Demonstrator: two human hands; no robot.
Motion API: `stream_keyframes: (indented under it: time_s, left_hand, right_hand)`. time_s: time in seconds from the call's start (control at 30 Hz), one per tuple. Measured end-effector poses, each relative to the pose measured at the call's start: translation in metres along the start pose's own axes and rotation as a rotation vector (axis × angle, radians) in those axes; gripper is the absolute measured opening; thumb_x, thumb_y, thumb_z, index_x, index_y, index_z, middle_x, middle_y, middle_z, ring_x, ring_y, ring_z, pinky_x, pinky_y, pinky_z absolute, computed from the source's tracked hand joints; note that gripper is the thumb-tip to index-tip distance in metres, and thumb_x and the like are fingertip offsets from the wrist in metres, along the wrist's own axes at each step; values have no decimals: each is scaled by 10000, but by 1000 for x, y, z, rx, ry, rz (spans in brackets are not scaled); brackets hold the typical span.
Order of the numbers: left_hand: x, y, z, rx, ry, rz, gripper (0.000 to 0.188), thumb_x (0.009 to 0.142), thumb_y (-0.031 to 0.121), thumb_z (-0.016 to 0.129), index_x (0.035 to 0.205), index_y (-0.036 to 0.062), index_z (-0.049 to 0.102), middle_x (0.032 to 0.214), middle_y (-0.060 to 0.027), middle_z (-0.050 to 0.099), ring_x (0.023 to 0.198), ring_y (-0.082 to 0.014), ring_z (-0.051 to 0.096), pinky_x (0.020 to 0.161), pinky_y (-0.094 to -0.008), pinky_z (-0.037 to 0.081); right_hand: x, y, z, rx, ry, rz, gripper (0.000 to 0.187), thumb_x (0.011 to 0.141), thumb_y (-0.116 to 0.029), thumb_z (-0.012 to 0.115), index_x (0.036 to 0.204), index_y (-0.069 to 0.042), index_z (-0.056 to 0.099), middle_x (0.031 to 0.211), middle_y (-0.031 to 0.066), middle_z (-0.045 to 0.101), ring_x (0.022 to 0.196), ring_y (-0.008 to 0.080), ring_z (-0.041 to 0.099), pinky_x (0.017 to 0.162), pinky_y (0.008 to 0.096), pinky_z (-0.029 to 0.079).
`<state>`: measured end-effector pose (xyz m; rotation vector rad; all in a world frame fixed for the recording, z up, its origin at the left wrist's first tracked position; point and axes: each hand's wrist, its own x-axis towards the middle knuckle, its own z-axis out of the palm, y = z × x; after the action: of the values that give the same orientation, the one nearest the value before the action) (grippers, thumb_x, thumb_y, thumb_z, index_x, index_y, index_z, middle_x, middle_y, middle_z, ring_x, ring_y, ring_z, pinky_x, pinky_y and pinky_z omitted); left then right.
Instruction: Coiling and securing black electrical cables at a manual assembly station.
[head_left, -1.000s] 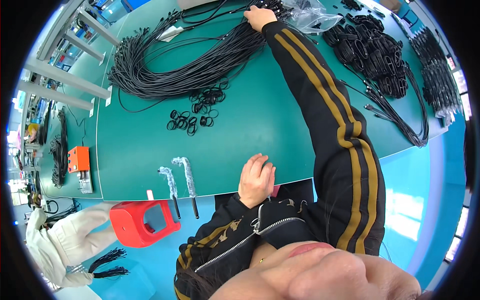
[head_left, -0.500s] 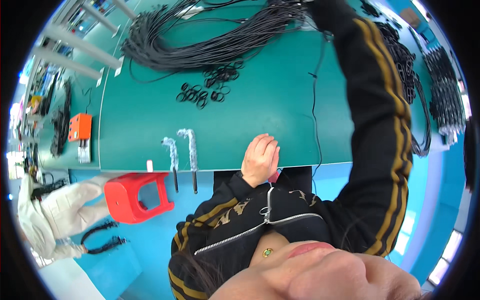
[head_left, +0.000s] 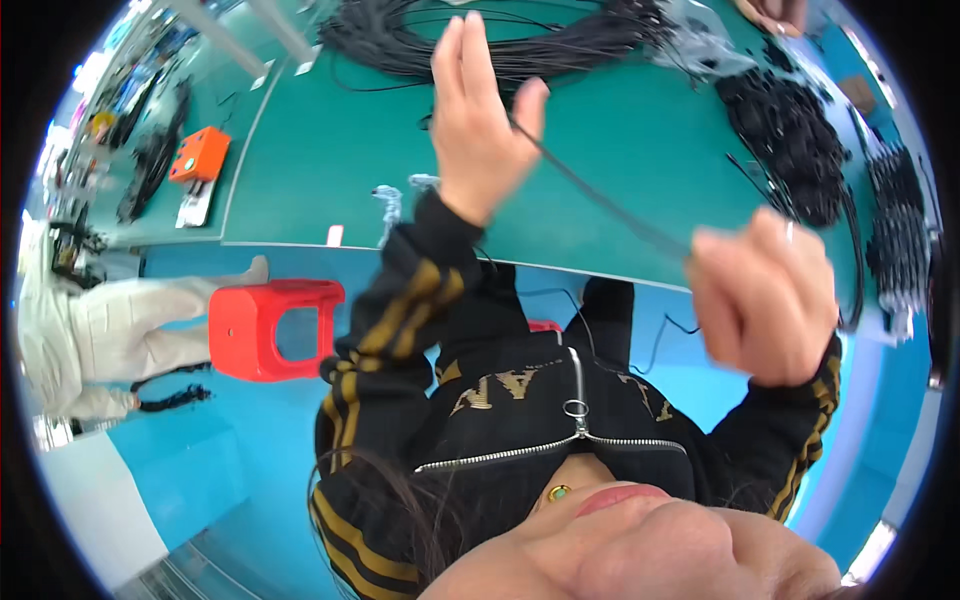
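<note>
A thin black cable [head_left: 600,202] runs slantwise between my two hands over the green table. My right hand [head_left: 765,295], smeared a little by motion, is closed round the cable above the table's near edge. My left hand [head_left: 480,120] is raised, its fingers stretched out and thumb apart, with the cable passing by its thumb. Behind its fingers, a large coiled bundle of black cables [head_left: 400,45] lies on the table. Part of a cable [head_left: 655,350] hangs in front of my legs.
Two rods wrapped in bluish fluff [head_left: 388,207] stick out near the front edge. An orange box [head_left: 200,155] stands left. At right lie a black cable pile [head_left: 785,140] and clear plastic bags [head_left: 700,40]. A red stool [head_left: 250,335] and another person [head_left: 150,315] are at lower left.
My right hand has come back from the far bundle and now grips the cable near me. The left hand has risen from the table edge and opened out. The view has shifted.
</note>
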<state>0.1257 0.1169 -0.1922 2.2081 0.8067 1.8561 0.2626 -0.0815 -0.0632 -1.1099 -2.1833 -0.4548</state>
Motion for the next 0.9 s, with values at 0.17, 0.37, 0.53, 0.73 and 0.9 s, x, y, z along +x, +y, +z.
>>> stream_keyframes:
  time_s: [0.17, 0.37, 0.53, 0.73, 0.9]
  left_hand:
    - [60, -81, 20, 391, -113, 332, 242, 938, 221, 460, 756, 97, 559, 701, -94, 593, 651, -308, 598, 547, -405, 482]
    - [118, -94, -52, 572, 53, 53, 287, 954, 322, 483, 944, 132, 698, 827, -92, 693, 714, -288, 666, 647, -374, 525]
    - [79, -2, -62, 383, 37, 314, 156, 922, 163, 580, 976, 79, 700, 808, -86, 690, 630, -217, 641, 593, -311, 508]
    - [-24, 62, -57, 227, -399, 370, 198, 911, 137, 596, 1022, -20, 643, 613, -62, 513, 483, -210, 442, 464, -329, 349]
    - [-64, 52, -45, 249, -506, 209, 220, 902, 181, 623, 985, -22, 641, 582, -57, 461, 470, -218, 422, 458, -341, 318]
  right_hand:
    - [-82, -41, -39, 227, 248, 243, 227, 655, 52, 643, 880, 28, 631, 602, 44, 470, 477, 129, 400, 430, 258, 287]
    - [-188, 20, -72, 598, -116, 808, 141, 797, -46, 547, 905, 26, 602, 761, 107, 563, 623, 186, 495, 576, 297, 397]
    - [-221, 219, -27, -195, -247, 622, 165, 874, -140, 574, 938, 1, 630, 866, 147, 625, 810, 302, 612, 754, 346, 490]
    - [-209, 429, 31, -758, -201, 797, 172, 876, -258, 561, 969, -148, 654, 948, 146, 600, 929, 348, 596, 785, 431, 500]
    - [-223, 478, 52, -978, -355, 926, 156, 854, -278, 592, 973, -206, 663, 1060, 130, 575, 1018, 368, 562, 788, 479, 501]
